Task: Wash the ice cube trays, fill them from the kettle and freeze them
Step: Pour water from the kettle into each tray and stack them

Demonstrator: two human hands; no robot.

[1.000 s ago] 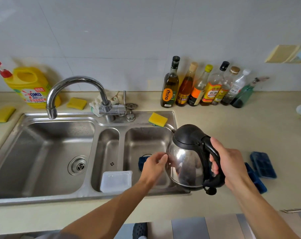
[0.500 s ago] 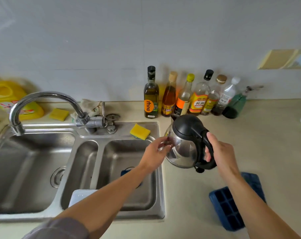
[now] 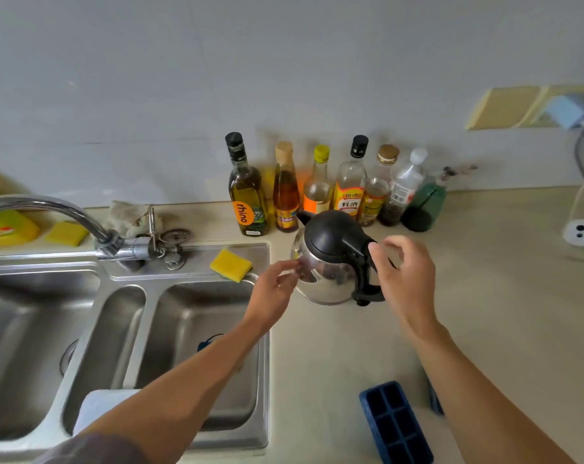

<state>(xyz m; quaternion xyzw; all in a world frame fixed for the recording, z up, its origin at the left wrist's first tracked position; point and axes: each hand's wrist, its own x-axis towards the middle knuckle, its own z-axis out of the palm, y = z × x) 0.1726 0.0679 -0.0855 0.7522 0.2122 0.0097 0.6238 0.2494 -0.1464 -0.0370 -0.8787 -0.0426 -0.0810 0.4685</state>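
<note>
Two hands flank the kettle (image 3: 330, 262), which stands upright on the counter (image 3: 484, 296).
The left hand (image 3: 273, 289) lies at the kettle's 8 o'clock with its fingers straight and the tips at the steel side; blur hides whether they touch. The right hand (image 3: 406, 276) hovers at its 3 o'clock, fingers loosely spread just beside the black handle, holding nothing. One blue ice cube tray (image 3: 396, 425) lies on the counter at the kettle's 5 o'clock, well apart from both hands. Bottles (image 3: 317, 189) stand at 12 o'clock and the sink (image 3: 170, 276) at 9 o'clock.
</note>
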